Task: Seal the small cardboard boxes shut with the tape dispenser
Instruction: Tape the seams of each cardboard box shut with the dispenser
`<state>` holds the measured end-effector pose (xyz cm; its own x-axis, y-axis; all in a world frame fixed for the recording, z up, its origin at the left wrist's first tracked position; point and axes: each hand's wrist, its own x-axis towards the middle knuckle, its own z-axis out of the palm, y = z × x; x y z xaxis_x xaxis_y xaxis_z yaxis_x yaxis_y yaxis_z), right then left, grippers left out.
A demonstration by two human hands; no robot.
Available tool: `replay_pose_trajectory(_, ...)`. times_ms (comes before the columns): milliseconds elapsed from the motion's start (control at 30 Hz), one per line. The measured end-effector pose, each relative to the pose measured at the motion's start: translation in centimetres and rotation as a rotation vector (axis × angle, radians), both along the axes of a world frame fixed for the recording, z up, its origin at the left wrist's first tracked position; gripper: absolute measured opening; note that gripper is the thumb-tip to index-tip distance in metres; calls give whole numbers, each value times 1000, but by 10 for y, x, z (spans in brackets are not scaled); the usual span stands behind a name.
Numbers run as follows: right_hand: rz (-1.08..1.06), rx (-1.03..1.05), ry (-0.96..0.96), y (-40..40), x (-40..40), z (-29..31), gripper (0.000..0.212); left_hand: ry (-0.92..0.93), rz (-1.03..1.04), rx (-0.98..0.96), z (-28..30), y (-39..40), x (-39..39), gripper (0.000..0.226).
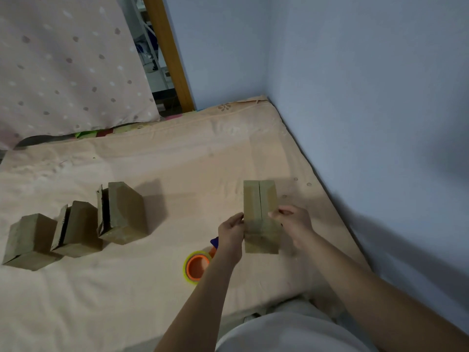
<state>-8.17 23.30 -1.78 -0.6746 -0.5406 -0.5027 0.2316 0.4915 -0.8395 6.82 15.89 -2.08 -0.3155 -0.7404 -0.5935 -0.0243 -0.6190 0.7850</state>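
Note:
I hold a small cardboard box point(260, 199) upright between both hands, its two flaps meeting in a seam that faces me. My left hand point(231, 233) grips its left edge and my right hand point(294, 226) pinches its right edge. The tape dispenser point(196, 266), orange with a yellow-green roll and a blue part, lies on the bed just left of my left wrist, partly hidden by my forearm. Three more cardboard boxes sit in a row at the left: the nearest point(121, 214) and the middle one point(76, 231) with flaps ajar, the far-left one point(30, 241) looks closed.
Everything rests on a bed with a peach sheet point(152, 301). A blue wall point(355, 97) borders the bed on the right. A dotted curtain point(63, 67) hangs at the back left beside a wooden post point(168, 52). My knee in white cloth point(291, 331) is at the bottom.

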Motion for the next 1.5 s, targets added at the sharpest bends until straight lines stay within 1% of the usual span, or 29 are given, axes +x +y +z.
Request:
replay_pose_trajectory(67, 26, 63, -1, 8, 4, -10, 46, -42, -8, 30, -13, 6, 2, 46)
replay_pose_trajectory(133, 42, 112, 20, 13, 6, -15, 46, -110, -52, 66, -19, 7, 3, 43)
replay_pose_trajectory(200, 54, 143, 48, 13, 7, -18, 36, -226, -104, 101, -27, 2, 1, 45)
replay_pose_trajectory(233, 70, 165, 52, 11, 8, -19, 32, -299, -150, 100, -27, -1, -2, 50)
replay_pose_trajectory(267, 90, 186, 42, 8, 9, -18, 31, -376, -206, 80, -28, -4, -6, 57)
replay_pose_trajectory(333, 124, 245, 31, 1, 12, -18, 38, -511, -320, 17, -26, -9, -17, 65)
replay_pose_trajectory(400, 130, 293, 54, -5, 13, -19, 44, -626, -380, -65, -22, -11, -27, 64)
replay_pose_trajectory(467, 138, 319, 82, -7, 15, -20, 44, -736, -425, -124, -20, -15, -34, 59)
replay_pose_trajectory(533, 160, 309, 89, -6, 15, -22, 41, -785, -460, -130, -19, -20, -37, 54)
replay_pose_trajectory(600, 202, 291, 95, -2, 14, -22, 34, -764, -452, -95, -20, -26, -37, 50)
replay_pose_trajectory(667, 265, 250, 70, 4, 11, -25, 31, -733, -424, -63, -21, -31, -37, 50)
replay_pose_trajectory(767, 342, 164, -26, 12, 4, -28, 43, -737, -406, -66, -23, -33, -37, 48)
replay_pose_trajectory(867, 408, 142, -65, 17, -1, -32, 52, -729, -387, -64, -23, -32, -37, 46)
replay_pose_trajectory(933, 442, 160, -64, 15, -1, -33, 51, -719, -383, -46, -23, -31, -36, 47)
replay_pose_trajectory(967, 453, 179, -64, 12, -1, -32, 48, -714, -396, -31, -23, -31, -35, 49)
replay_pose_trajectory(1000, 448, 206, -67, 8, -3, -32, 43, -694, -414, -6, -23, -32, -34, 52)
replay_pose_trajectory(1067, 413, 277, -74, -2, -10, -31, 38, -631, -459, 84, -21, -37, -32, 68)
replay_pose_trajectory(1133, 366, 327, -50, -16, -22, -28, 56, -605, -551, 152, -16, -47, -32, 89)
replay_pose_trajectory(1167, 343, 331, -18, -25, -28, -26, 63, -609, -584, 157, -12, -53, -33, 95)
replay_pose_trajectory(1200, 323, 327, 19, -35, -34, -23, 67, -612, -586, 143, -9, -60, -35, 95)
replay_pose_trajectory(1233, 306, 318, 60, -45, -39, -19, 70, -607, -555, 114, -7, -69, -39, 91)
replay_pose_trajectory(1333, 246, 306, 103, -79, -51, -10, 78, -551, -400, 30, -7, -94, -53, 75)
replay_pose_trajectory(1400, 232, 325, 111, -96, -56, -9, 73, -552, -332, 16, -8, -104, -64, 68)
replay_pose_trajectory(1500, 247, 380, 137, -110, -59, -14, 66, -588, -266, 4, -8, -110, -78, 64)
